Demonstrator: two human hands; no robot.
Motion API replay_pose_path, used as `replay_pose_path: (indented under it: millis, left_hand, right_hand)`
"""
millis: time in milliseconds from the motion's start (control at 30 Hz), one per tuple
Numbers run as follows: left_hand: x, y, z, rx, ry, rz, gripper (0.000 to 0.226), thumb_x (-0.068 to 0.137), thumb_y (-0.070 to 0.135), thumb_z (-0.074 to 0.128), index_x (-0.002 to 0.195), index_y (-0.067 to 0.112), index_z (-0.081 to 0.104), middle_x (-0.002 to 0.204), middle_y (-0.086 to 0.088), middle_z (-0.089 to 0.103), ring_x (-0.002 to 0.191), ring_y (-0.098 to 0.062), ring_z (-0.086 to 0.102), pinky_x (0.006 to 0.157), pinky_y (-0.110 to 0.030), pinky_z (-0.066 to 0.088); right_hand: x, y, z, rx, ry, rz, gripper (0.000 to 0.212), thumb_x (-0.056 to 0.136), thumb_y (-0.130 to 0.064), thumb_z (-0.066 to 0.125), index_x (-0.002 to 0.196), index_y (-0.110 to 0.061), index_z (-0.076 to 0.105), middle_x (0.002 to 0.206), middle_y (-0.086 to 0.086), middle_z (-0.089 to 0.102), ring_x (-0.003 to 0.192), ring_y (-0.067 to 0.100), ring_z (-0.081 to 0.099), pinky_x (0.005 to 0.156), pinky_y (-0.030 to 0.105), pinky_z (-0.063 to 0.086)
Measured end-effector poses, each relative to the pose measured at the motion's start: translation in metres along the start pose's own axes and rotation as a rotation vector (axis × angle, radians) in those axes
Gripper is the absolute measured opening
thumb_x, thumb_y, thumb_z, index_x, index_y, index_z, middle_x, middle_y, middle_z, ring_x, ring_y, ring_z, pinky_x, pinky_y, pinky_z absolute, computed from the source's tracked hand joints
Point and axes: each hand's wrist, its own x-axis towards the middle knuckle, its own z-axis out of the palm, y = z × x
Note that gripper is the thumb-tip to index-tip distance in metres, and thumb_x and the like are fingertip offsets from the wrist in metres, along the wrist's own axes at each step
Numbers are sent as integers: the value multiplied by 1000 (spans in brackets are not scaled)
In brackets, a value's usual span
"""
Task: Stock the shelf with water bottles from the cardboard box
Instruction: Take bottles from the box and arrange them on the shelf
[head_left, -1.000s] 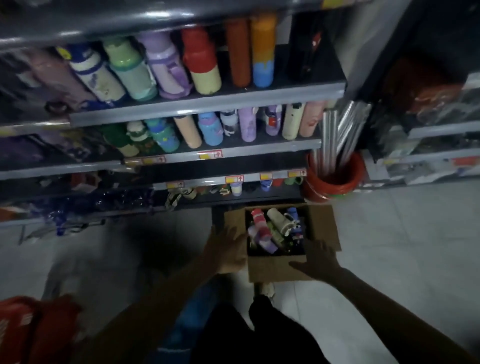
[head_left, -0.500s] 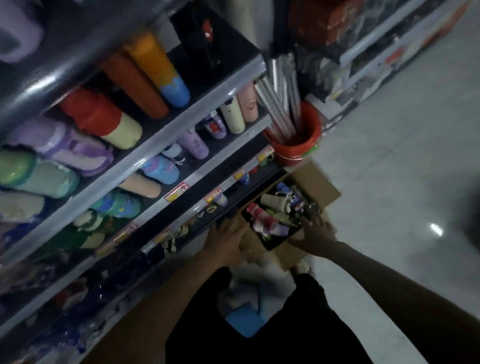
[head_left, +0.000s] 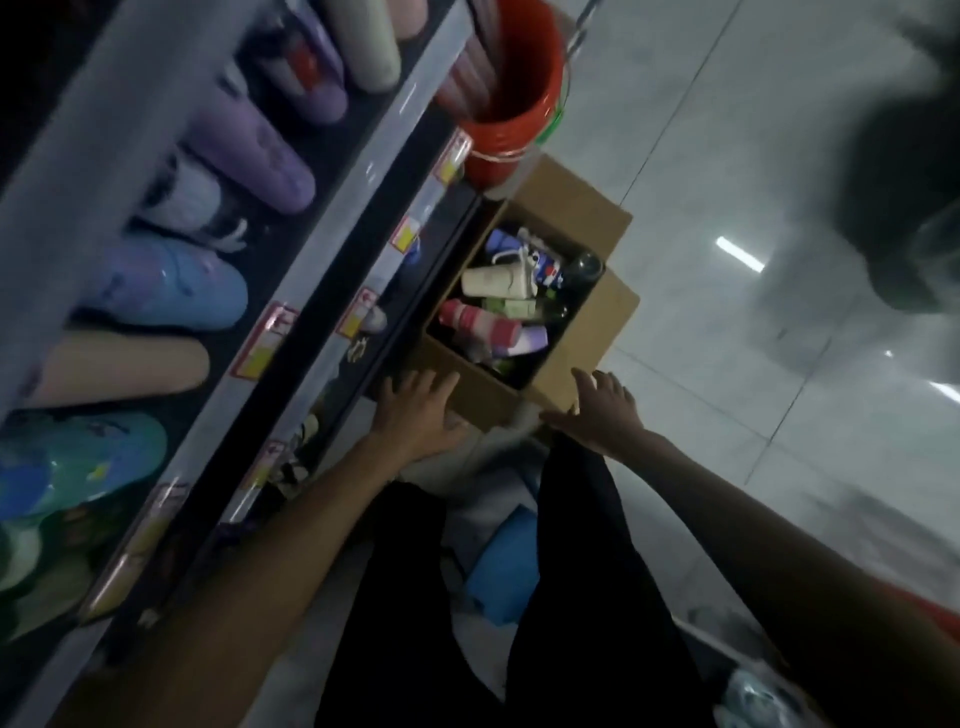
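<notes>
So, nothing's out of the box (head_left: 587, 332) yet afaict. It sits on the floor (head_left: 727, 156) right against the foot of the shelf (head_left: 337, 208), just below the red bucket (head_left: 511, 130), flaps open, w/ bottles (head_left: 511, 310) heaped criss-cross inside. Pink bottle (head_left: 480, 325) lies on top, cream bottle (head_left: 491, 283) just beyond it.

Hands: L hand (head_left: 415, 415) lies flat w/ fingers spread on the box's near-left edge, gripping nothing. R hand (head_left: 605, 410) is wide too, fingers splayed at the near-right flap. Can't tell if it presses down or only hovers, pic's blurry. Neither has a bottle.

My read: the step is getting the box settled, then reaching in for the first one. Tips imo:
- use L hand on the edge as a brace so the box doesn't skid on that smooth floor
- send R hand for the pink bottle first since it's on top. Pulling one from under prob drags the rest about
- grip round the middle of the body, not the end
- the tiers in view look packed w/ stock (head_left: 249, 156), and the bottom tier's too dark to judge, so find a gap b4 lifting
- set it the same way round as its neighbours
</notes>
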Motion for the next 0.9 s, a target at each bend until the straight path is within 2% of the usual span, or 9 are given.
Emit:
replay_pose_path:
  millis: [167,300,400,533,600,667,700,767,900]
  left_hand:
    - [24,-17,84,-92,-4,-72,81,93,57,50,161,26,18,162,-8,29,146,-33,31,116,-52,26]
    - [74,-21,160,-169,27,-141,80,89,58,47,158,25,24,158,-11,37,137,-38,43,113,-56,32]
    - [121,-18,202,-203,72,-167,81,87,58,49,158,26,26,157,-12,38,135,-40,45,111,-58,35]
    - [179,-25,235,-192,234,-132,81,89,54,59,158,25,29,158,-12,35,135,-41,42,107,-58,36]
    - [204,-33,247,-168,268,-97,85,86,53,63,159,26,27,159,-12,32,138,-40,39,108,-58,35]
    - [234,-41,254,-152,255,-50,94,80,55,65,159,26,25,161,-13,28,140,-40,36,111,-59,33]
    - [248,-44,257,-135,253,-15,96,76,58,62,159,26,25,161,-13,27,141,-40,35,112,-59,33]
    - [272,-51,259,-78,273,30,96,71,64,51,157,27,28,161,-12,29,144,-37,33,113,-58,32]
    - [299,-73,270,9,360,98,87,77,63,49,155,27,34,159,-11,34,146,-33,32,118,-59,27]
  right_hand:
    - [47,-7,64,90,-73,-10,98,86,-71,61,160,-21,22,163,15,28,151,35,25,121,52,26]
    - [112,3,120,86,-114,-46,98,84,-67,66,159,-21,23,162,15,28,150,37,26,121,52,26]
    - [170,13,153,28,-96,-106,100,83,-66,68,159,-18,25,160,19,29,149,40,26,120,54,27]
    - [243,26,181,-103,5,-255,108,77,-73,65,159,-15,26,159,20,31,148,40,28,120,55,27]
    - [275,25,185,-195,13,-326,114,76,-77,61,162,-16,18,163,22,24,151,43,21,121,58,25]
    - [302,18,181,-275,1,-386,113,83,-68,67,164,-17,6,167,24,10,154,44,10,125,56,17]
    - [312,15,177,-291,20,-414,110,85,-61,70,164,-16,7,167,24,9,155,42,9,125,54,17]
    - [330,11,172,-324,96,-449,102,87,-52,72,162,-13,14,165,24,14,152,42,14,122,50,22]
    - [366,6,170,-399,189,-471,96,86,-48,73,159,-14,21,156,22,28,145,41,27,114,49,34]
